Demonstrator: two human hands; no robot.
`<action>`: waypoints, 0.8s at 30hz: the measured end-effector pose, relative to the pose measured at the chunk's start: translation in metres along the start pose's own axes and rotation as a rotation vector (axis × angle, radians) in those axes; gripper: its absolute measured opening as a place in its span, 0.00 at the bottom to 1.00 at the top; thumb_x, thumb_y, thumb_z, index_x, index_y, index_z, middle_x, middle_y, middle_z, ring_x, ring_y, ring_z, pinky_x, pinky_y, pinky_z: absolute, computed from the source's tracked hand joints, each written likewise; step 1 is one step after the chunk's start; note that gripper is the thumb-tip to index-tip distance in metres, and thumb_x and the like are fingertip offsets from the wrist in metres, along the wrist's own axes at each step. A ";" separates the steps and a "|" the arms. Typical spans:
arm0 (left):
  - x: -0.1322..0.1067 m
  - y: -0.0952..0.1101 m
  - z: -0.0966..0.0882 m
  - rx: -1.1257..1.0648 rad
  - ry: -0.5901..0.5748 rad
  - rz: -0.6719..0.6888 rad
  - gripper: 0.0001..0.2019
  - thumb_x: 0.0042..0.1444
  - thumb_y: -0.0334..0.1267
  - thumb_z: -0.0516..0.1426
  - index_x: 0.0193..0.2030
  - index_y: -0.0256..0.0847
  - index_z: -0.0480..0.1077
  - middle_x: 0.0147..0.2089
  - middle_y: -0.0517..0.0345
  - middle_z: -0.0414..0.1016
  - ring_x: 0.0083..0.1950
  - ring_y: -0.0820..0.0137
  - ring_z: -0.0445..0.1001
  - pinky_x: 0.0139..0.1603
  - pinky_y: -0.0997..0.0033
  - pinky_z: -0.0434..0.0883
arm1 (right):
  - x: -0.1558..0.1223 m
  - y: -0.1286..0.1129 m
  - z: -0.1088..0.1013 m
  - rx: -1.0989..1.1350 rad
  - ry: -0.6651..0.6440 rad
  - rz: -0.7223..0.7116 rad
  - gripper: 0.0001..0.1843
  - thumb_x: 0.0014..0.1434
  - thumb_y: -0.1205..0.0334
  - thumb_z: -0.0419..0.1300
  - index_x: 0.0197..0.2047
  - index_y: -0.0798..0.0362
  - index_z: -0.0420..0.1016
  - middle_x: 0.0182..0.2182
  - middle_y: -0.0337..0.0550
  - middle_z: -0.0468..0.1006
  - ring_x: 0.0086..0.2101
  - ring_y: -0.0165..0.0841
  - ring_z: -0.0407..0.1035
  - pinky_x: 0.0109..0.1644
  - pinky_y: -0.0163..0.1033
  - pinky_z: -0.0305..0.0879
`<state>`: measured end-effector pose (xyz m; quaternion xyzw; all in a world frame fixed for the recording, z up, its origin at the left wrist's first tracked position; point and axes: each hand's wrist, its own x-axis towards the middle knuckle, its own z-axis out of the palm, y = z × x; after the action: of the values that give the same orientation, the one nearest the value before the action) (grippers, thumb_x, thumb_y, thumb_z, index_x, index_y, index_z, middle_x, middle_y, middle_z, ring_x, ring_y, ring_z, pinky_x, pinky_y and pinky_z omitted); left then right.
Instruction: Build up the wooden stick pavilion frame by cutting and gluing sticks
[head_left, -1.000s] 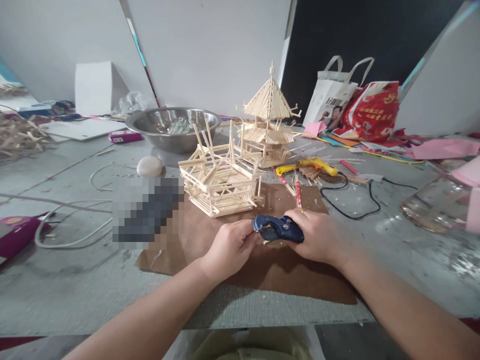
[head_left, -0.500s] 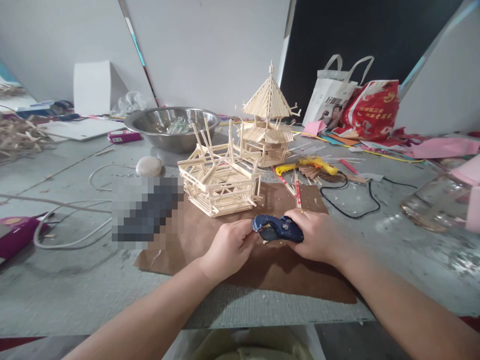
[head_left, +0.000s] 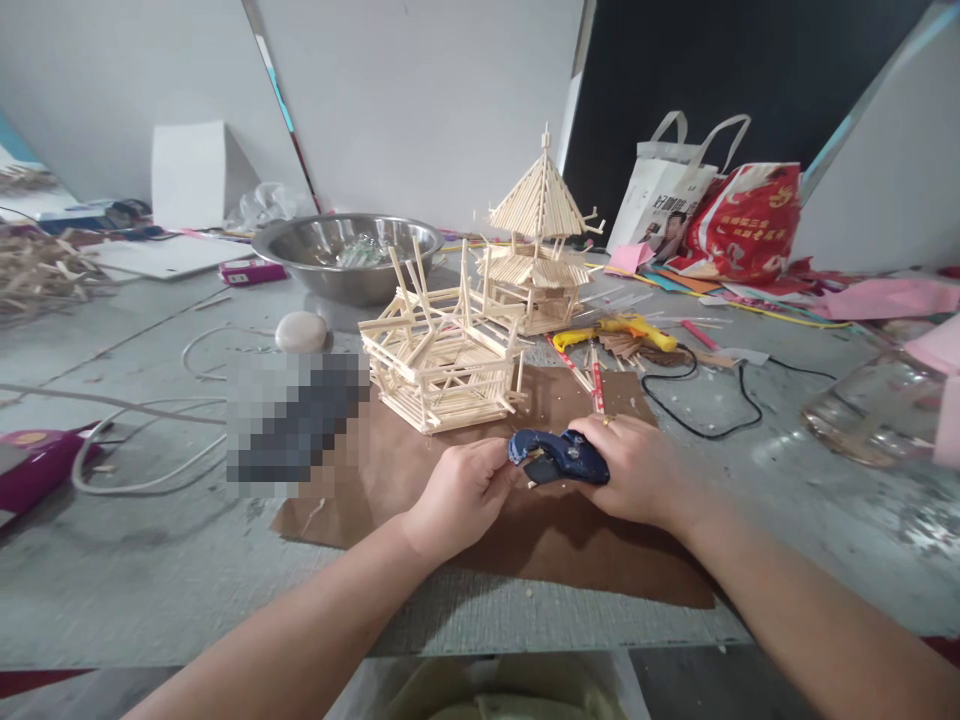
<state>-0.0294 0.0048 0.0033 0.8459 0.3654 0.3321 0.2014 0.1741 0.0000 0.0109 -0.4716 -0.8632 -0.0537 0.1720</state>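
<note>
Above a brown sheet (head_left: pixel 600 545), my right hand (head_left: pixel 637 465) is wrapped round a blue hand-held cutter (head_left: pixel 574 460). The cutter's hooked jaw points left, with a dark blade under it. My left hand (head_left: pixel 461 495) is closed in a pinch right at the jaws. A short pale end of a thin wooden stick (head_left: pixel 532 485) shows below the jaws; my left fingers hide most of it. Just beyond my hands stands an open-topped frame of wooden sticks (head_left: pixel 450 375), with several sticks poking up. A stick-built pavilion (head_left: pixel 538 210) with a pointed roof stands behind it.
A yellow glue gun (head_left: pixel 619 330) with a black cord lies right of the pavilion. Steel bowl (head_left: pixel 285 255), white round object (head_left: pixel 301 331) and blurred dark object (head_left: pixel 300 425) are to the left. A glass jar (head_left: pixel 855 410) lies right; bags (head_left: pixel 742 225) stand behind.
The view has shifted very slightly. Both hands keep the same hold, and the cutter stays in place over the brown sheet.
</note>
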 end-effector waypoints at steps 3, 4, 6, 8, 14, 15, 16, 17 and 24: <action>0.000 -0.001 0.001 -0.010 -0.010 -0.002 0.10 0.55 0.31 0.46 0.29 0.36 0.67 0.24 0.57 0.69 0.25 0.72 0.67 0.26 0.76 0.64 | 0.000 0.000 0.001 -0.009 -0.013 0.006 0.13 0.47 0.59 0.56 0.37 0.54 0.66 0.30 0.43 0.74 0.31 0.36 0.67 0.35 0.37 0.56; 0.000 -0.001 0.001 -0.013 -0.012 -0.002 0.09 0.54 0.30 0.46 0.30 0.36 0.67 0.24 0.57 0.70 0.26 0.72 0.68 0.27 0.76 0.64 | -0.001 0.000 0.001 -0.009 -0.014 0.007 0.13 0.47 0.59 0.56 0.37 0.54 0.66 0.30 0.43 0.74 0.31 0.36 0.67 0.35 0.37 0.56; 0.000 -0.001 0.001 -0.017 -0.013 -0.003 0.09 0.54 0.29 0.46 0.30 0.36 0.67 0.25 0.56 0.70 0.26 0.72 0.68 0.27 0.76 0.64 | -0.001 0.001 0.003 -0.005 -0.017 0.008 0.12 0.47 0.59 0.56 0.36 0.54 0.66 0.30 0.43 0.73 0.31 0.36 0.67 0.35 0.37 0.56; 0.000 -0.001 0.000 -0.018 -0.013 -0.004 0.09 0.53 0.29 0.47 0.30 0.36 0.67 0.25 0.56 0.70 0.26 0.72 0.68 0.27 0.76 0.64 | -0.002 0.001 0.004 0.002 -0.024 0.012 0.12 0.47 0.60 0.55 0.36 0.54 0.65 0.30 0.43 0.73 0.31 0.35 0.67 0.34 0.37 0.57; -0.001 -0.001 0.001 -0.018 -0.008 0.000 0.09 0.53 0.28 0.46 0.29 0.36 0.66 0.23 0.57 0.69 0.25 0.73 0.67 0.25 0.77 0.63 | -0.002 0.001 0.004 0.012 -0.035 0.029 0.13 0.47 0.59 0.55 0.37 0.54 0.64 0.33 0.43 0.73 0.33 0.35 0.67 0.33 0.36 0.57; 0.000 -0.001 0.001 -0.018 -0.007 0.001 0.09 0.53 0.28 0.46 0.29 0.36 0.66 0.23 0.57 0.69 0.25 0.73 0.67 0.25 0.77 0.63 | -0.002 0.001 0.004 0.013 -0.036 0.029 0.13 0.47 0.59 0.55 0.37 0.54 0.64 0.33 0.44 0.73 0.33 0.35 0.67 0.33 0.36 0.57; 0.000 -0.001 0.001 -0.018 -0.006 0.002 0.09 0.53 0.28 0.46 0.29 0.36 0.66 0.23 0.57 0.69 0.25 0.73 0.67 0.25 0.77 0.63 | -0.002 0.001 0.004 0.013 -0.035 0.030 0.13 0.47 0.59 0.55 0.37 0.54 0.64 0.33 0.43 0.73 0.33 0.35 0.67 0.33 0.36 0.57; 0.000 -0.001 0.001 -0.017 -0.004 0.003 0.09 0.53 0.28 0.46 0.28 0.36 0.66 0.23 0.57 0.69 0.25 0.73 0.67 0.25 0.77 0.63 | -0.002 0.001 0.004 0.013 -0.036 0.031 0.12 0.47 0.60 0.55 0.37 0.54 0.64 0.32 0.43 0.73 0.33 0.35 0.67 0.33 0.36 0.57; 0.001 -0.001 0.001 -0.008 0.003 -0.001 0.09 0.52 0.27 0.46 0.27 0.36 0.66 0.23 0.58 0.69 0.24 0.73 0.67 0.25 0.77 0.63 | -0.003 0.002 0.005 0.032 -0.042 0.049 0.11 0.47 0.60 0.55 0.36 0.53 0.64 0.31 0.42 0.73 0.32 0.35 0.68 0.32 0.35 0.56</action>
<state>-0.0289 0.0056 0.0028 0.8444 0.3649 0.3346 0.2044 0.1755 0.0002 0.0051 -0.4907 -0.8557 -0.0257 0.1624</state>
